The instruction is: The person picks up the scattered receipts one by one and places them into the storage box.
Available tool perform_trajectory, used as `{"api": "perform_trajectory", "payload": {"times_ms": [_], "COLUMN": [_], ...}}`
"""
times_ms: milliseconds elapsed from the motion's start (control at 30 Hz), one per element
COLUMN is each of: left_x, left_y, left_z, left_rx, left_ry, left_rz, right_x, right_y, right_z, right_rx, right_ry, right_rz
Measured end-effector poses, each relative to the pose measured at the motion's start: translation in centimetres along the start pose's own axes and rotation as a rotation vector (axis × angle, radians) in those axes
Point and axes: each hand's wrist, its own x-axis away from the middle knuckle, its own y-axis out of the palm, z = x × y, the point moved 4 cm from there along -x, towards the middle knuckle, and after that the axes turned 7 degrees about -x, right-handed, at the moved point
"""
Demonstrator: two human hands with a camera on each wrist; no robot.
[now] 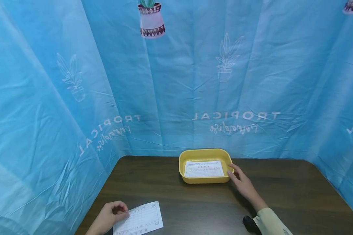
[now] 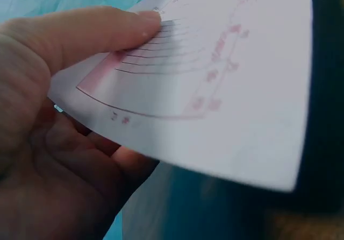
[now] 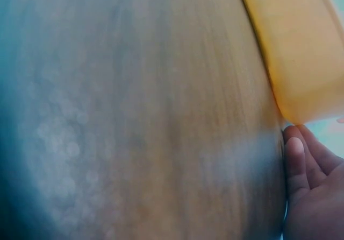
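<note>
In the head view, my left hand (image 1: 107, 217) holds a white printed form (image 1: 142, 218) by its edge at the lower left. The left wrist view shows the thumb lying on top of the paper (image 2: 258, 116), with the other fingers beneath; red and dark print and ruled lines show on it. My right hand (image 1: 245, 186) touches the right end of a yellow plastic tub (image 1: 204, 180), fingertips at its rim. Inside the tub lie white printed forms (image 1: 204, 169). In the right wrist view, fairly straight fingers (image 3: 295, 162) sit beside the tub's corner (image 3: 301, 97).
A dark wood-grain table (image 1: 194, 209) lies under everything, its far edge just behind the tub. Blue printed curtain (image 1: 176, 98) rises around the back and sides. A black object (image 1: 250, 224) sits by my right cuff (image 1: 272, 223).
</note>
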Motion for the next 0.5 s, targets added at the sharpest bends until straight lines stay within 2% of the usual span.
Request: {"api": "perform_trajectory", "payload": {"times_ms": [300, 500], "left_x": [-0.2, -0.6], "left_y": [-0.4, -0.5], "left_z": [0.8, 2.0], "left_rx": [0.007, -0.025], "left_ry": [-0.019, -0.005], "left_rz": [0.104, 0.131], "right_x": [0.0, 0.0], "right_y": [0.1, 0.1], "right_z": [0.0, 0.1], "right_rx": [-0.008, -0.009], "right_ry": [-0.002, 0.002], "right_rz": [-0.007, -0.004]}}
